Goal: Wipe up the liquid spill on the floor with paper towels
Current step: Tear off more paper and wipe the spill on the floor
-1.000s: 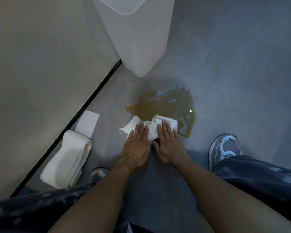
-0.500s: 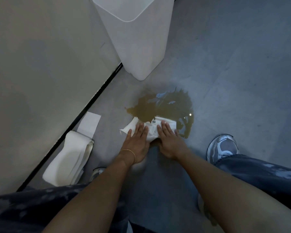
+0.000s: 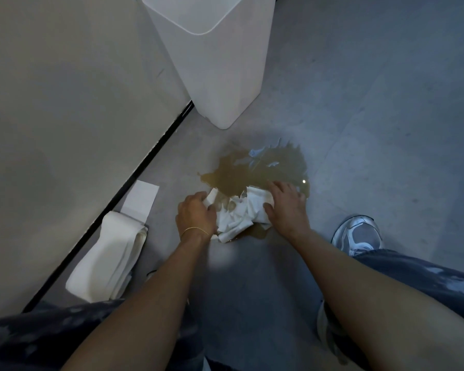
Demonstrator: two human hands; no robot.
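Observation:
A yellow-brown puddle lies on the grey floor in front of me. A crumpled white wad of paper towels sits at the puddle's near edge, stained in places. My left hand curls its fingers round the wad's left edge. My right hand curls its spread fingers and thumb over the wad's right side. The two hands are apart, with the bunched wad between them. A thin wet smear shows just below the wad.
A white plastic bin stands just beyond the puddle, by the beige wall. A flattened roll of paper towels and a loose sheet lie along the wall at left. My silver shoe is at right.
My hands were flat side by side on the towels. They have moved apart to the wad's two sides and curled in, bunching the towels; a wet smear shows where they lay.

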